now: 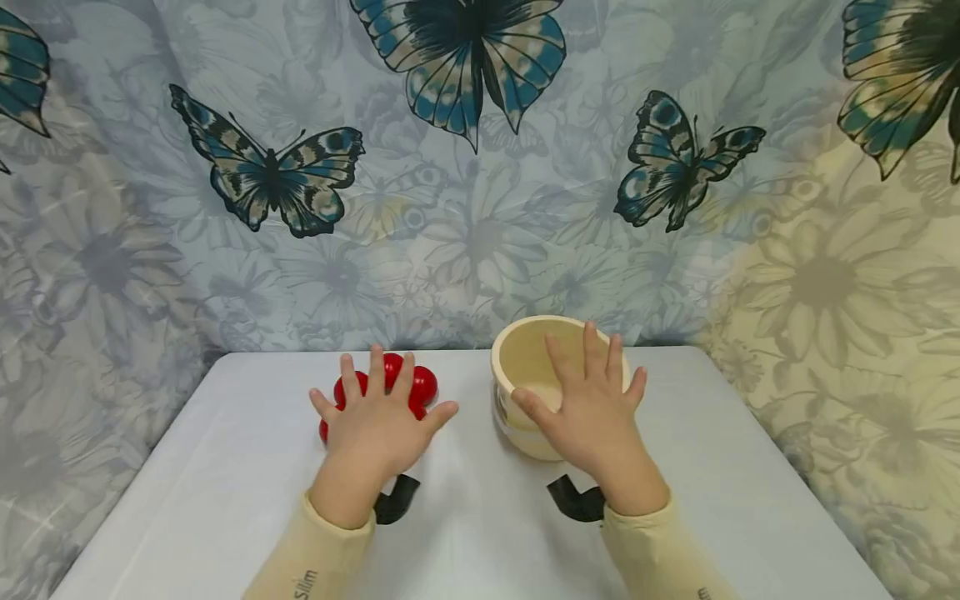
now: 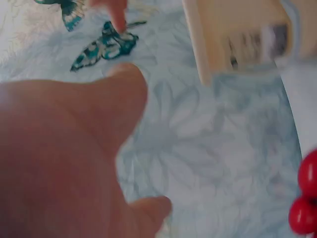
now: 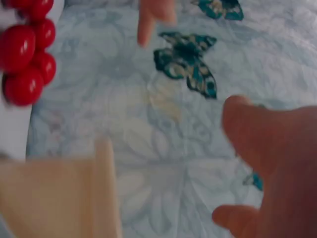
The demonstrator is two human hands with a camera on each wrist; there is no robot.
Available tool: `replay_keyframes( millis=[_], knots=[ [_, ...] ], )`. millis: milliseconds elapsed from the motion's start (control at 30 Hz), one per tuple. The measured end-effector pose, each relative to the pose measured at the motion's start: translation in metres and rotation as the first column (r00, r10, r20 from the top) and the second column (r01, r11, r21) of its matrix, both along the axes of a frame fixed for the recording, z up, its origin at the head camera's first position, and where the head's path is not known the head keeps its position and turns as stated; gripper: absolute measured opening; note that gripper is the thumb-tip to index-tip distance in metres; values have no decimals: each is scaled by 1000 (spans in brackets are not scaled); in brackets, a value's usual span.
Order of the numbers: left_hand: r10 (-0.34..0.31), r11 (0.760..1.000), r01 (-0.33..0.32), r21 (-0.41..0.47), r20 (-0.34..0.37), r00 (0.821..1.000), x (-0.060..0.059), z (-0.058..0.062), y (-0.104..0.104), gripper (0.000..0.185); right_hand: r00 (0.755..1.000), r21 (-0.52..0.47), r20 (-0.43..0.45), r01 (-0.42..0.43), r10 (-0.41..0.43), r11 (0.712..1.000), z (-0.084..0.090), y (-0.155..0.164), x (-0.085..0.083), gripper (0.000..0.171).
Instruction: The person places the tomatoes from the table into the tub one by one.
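Reading "Slim" on left sleeve (image 1: pixel 303 581) (sideways), bowl (image 1: pixel 517 367) label blurred

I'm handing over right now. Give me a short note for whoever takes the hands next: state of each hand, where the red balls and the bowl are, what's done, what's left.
Left hand: open, fingers spread, over the red balls; holds nothing, contact unclear.
Right hand: open, fingers spread, over the cream bowl's near rim; not gripping it.
Red balls: clustered on the white table, left of the bowl.
Bowl: upright on the table, right of centre; what shows of its inside looks empty.
Done: nothing moved that can be seen; no ball in the bowl.
Left: likely gripping the balls and putting them in the bowl, judging by the layout.
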State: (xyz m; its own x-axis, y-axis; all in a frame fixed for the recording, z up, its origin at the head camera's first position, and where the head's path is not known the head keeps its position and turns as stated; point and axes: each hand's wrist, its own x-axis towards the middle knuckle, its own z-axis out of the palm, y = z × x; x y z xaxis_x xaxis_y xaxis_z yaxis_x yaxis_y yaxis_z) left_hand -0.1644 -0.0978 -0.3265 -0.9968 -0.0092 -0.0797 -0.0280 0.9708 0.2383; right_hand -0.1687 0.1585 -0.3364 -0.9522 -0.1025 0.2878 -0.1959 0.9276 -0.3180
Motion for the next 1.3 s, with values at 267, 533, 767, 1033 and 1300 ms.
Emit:
replay_keyframes(
  millis=[267, 533, 767, 1033, 1300],
  knots=[
    [-40, 983, 48, 175, -47, 998, -11, -24, -78, 122, 984, -324, 88, -122, 158, 938, 0, 86, -12, 84],
    [-170, 836, 186, 516, -80, 982, -9, -86, -138, 116, 957, -600, 120, -142, 264, 787, -35, 113, -22, 84],
    [-196, 623, 205, 755, -103, 975, -9, -119, -158, 103, 921, -759, 79, -193, 382, 622, -52, 111, -26, 97],
    [-188, 592, 226, 774, -141, 972, -18, -136, -164, 81, 910, -780, 41, -229, 413, 582, -67, 110, -34, 105],
    [-153, 599, 223, 769, -164, 975, -26, -149, -170, 71, 921, -772, 77, -188, 383, 607, -73, 109, -38, 104]
  ],
)
